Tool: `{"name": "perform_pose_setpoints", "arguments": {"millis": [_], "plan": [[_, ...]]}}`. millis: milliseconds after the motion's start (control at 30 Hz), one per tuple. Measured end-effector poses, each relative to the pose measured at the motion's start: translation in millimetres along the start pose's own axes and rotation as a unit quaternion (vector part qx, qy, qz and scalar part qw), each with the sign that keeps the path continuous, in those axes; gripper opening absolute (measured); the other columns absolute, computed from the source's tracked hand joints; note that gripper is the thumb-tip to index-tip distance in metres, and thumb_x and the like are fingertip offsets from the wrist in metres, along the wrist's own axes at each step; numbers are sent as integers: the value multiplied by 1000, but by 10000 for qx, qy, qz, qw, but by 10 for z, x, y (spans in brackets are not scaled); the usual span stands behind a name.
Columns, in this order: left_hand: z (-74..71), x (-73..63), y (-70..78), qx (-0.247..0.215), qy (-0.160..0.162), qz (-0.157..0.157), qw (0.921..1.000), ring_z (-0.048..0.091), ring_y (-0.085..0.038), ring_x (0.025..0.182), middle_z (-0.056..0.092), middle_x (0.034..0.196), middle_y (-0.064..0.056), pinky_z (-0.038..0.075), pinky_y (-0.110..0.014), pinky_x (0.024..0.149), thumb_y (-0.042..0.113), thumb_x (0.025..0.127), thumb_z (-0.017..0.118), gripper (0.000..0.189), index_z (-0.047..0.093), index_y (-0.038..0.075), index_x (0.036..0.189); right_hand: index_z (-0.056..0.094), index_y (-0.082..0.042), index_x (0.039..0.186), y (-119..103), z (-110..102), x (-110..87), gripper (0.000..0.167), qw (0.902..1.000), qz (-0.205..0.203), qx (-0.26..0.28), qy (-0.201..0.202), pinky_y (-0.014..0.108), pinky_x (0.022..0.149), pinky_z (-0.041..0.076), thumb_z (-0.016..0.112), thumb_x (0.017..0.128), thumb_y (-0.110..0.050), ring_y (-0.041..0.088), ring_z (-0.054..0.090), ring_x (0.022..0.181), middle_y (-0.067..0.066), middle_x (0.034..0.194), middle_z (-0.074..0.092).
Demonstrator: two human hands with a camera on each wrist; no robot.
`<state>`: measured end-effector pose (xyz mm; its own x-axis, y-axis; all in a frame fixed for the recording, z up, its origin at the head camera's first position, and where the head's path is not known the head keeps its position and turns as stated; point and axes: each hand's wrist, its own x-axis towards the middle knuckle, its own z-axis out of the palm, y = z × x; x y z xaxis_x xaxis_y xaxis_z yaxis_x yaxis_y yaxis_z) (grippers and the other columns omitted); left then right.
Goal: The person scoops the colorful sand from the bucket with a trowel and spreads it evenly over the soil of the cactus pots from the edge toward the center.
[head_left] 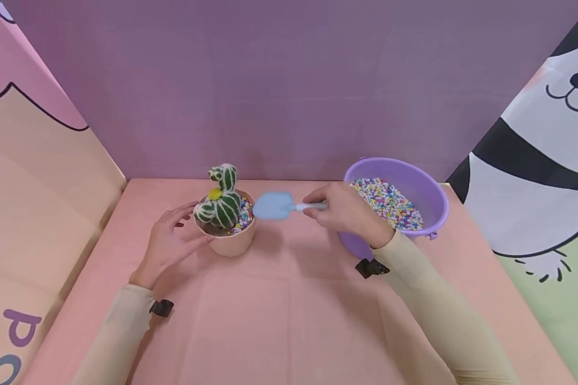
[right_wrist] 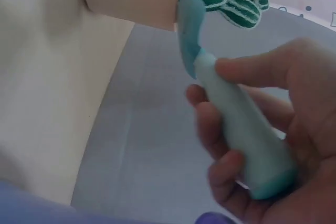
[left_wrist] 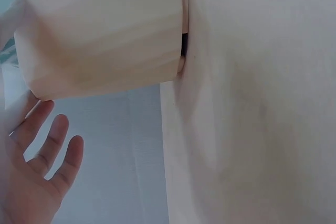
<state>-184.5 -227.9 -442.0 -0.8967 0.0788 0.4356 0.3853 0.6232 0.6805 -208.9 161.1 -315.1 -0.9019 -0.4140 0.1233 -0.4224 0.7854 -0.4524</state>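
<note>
A green cactus (head_left: 225,209) with white stripes and a yellow flower stands in a pale pink flowerpot (head_left: 232,245). Multicoloured beads (head_left: 243,215) fill the right part of the pot around it. My left hand (head_left: 168,243) spreads its thumb and fingers about the pot's left side, fingertips right at the rim. Between thumb and curled fingers, my right hand (head_left: 339,211) grips a light blue toy shovel (head_left: 273,206) by its handle. The blade points left, close by the pot's right rim, and no beads show on it. In the right wrist view the blade (right_wrist: 190,30) overlaps the rim.
A purple bucket (head_left: 435,206) of multicoloured beads (head_left: 387,200) tilts at the right, partly behind my right hand and wrist. The pink table (head_left: 250,321) meets a purple wall (head_left: 289,96) at the back. Printed panels (head_left: 544,176) stand at both sides.
</note>
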Motion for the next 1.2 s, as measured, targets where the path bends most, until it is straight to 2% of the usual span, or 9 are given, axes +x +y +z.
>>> {"name": "perform_pose_setpoints", "arguments": {"millis": [100,200,367,600,733,867,933,1100,1200], "plan": [[-12,-6,12,-126,-88,-21,9999,61,-30,117,67,145,-14,50,-38,92,23,79,93,74,64,11,147,86,-16,108,35,1,-31,22,9996,51,46,281,33,70,54,77,91,-26,16,72,77,-1,98,84],[-34,-18,61,-396,-53,-35,9992,59,-29,123,65,147,-13,50,-32,94,19,86,86,68,63,12,148,87,-18,104,79,-34,-63,21,9960,107,215,865,32,69,53,79,90,-30,18,73,76,-1,92,84],[-95,-15,232,-873,459,167,9950,59,-23,124,65,146,-12,48,-20,95,10,90,80,59,64,12,147,88,-20,101,168,-113,-121,20,9855,30,445,1638,26,63,50,87,87,-33,15,71,71,0,85,83],[-156,6,451,-1086,1230,429,9855,59,-5,118,69,141,-13,51,-19,94,4,90,79,53,68,7,141,88,-23,101,304,-162,-248,17,9815,126,487,1846,15,68,49,88,87,-32,16,75,81,-3,86,83],[-166,9,560,-1246,1545,533,9787,61,-6,117,70,136,-16,52,-21,92,2,90,78,47,70,4,136,89,-23,101,371,-182,-316,18,9804,200,430,1912,12,72,48,89,86,-32,20,78,87,-2,90,84],[-167,9,671,-1277,1631,655,9761,63,-8,114,72,131,-18,53,-19,92,0,89,78,45,72,3,133,89,-21,101,454,-202,-377,19,9760,54,268,2159,13,68,45,91,84,-28,24,77,81,0,89,84],[-164,7,728,-1305,1611,705,9757,63,-9,113,73,128,-18,52,-19,91,1,88,78,44,73,3,132,89,-21,99,499,-209,-407,19,9733,-24,176,2288,13,67,44,92,82,-26,19,75,78,0,87,84],[-149,4,844,-1201,1547,865,9768,64,-10,111,74,124,-18,52,-20,92,2,86,80,45,73,3,131,89,-21,95,582,-231,-462,17,9710,14,250,2379,9,67,44,94,80,-25,-13,63,73,-1,83,83],[-128,8,900,-1088,1531,976,9774,64,-11,111,74,125,-16,52,-20,92,1,84,81,48,72,4,132,89,-21,95,605,-248,-476,16,9713,98,325,2355,8,67,45,94,80,-25,-23,57,74,0,83,83]]}}
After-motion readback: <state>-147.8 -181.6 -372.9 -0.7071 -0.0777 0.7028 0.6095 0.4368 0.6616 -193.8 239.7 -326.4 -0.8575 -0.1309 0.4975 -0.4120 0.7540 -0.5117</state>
